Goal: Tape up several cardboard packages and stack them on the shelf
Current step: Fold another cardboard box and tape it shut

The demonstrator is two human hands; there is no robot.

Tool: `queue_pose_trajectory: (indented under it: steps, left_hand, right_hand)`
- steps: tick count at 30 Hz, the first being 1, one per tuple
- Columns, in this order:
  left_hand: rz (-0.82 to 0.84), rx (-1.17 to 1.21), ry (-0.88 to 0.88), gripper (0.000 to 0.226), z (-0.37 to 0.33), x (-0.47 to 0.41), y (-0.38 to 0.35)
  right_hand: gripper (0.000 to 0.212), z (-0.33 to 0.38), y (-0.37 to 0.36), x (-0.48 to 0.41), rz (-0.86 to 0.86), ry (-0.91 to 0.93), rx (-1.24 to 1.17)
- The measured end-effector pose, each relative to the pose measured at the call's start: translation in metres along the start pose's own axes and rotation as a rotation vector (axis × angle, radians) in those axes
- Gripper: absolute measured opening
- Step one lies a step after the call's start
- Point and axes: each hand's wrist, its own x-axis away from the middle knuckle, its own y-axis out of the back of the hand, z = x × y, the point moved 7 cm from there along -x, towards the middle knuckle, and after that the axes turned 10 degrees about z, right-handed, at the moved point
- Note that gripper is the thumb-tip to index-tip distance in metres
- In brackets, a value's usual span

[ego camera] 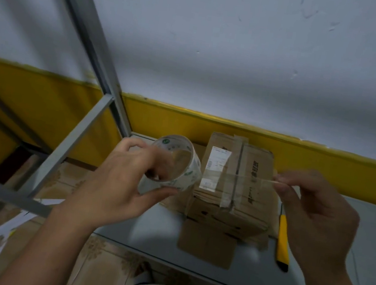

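A cardboard box [247, 175] with a white label and old tape strips sits on a grey table [163, 226] against the wall. My left hand [118, 181] grips a clear tape roll [174, 162] above the box's left side, fingers inside its core. My right hand [313, 208] pinches the free end of the tape [237, 180], which stretches from the roll across the box top to my fingertips. The strip hangs just above the box.
A yellow utility knife [282, 242] lies on the table right of the box. A flat cardboard piece [206, 244] lies under the box's near side. A grey metal shelf frame [73, 140] stands at the left over a tiled floor with paper scraps [0, 234].
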Motion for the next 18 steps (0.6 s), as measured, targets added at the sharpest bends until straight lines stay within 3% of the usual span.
queue_pose_trajectory:
  steps: [4,12,18]
  left_hand:
    - [0.091,-0.068,-0.005,0.038,-0.005,-0.004,-0.009]
    - [0.115,-0.096,0.021,0.038,0.001,-0.007,-0.01]
    - [0.123,-0.047,0.034,0.032,0.003,-0.007,-0.014]
  right_hand:
    - [0.011,0.018,-0.002,-0.004,0.063,0.118,0.063]
    - [0.021,0.034,-0.005,-0.005,0.131,0.195,0.128]
    - [0.011,0.048,-0.016,-0.007,0.199,0.26,0.156]
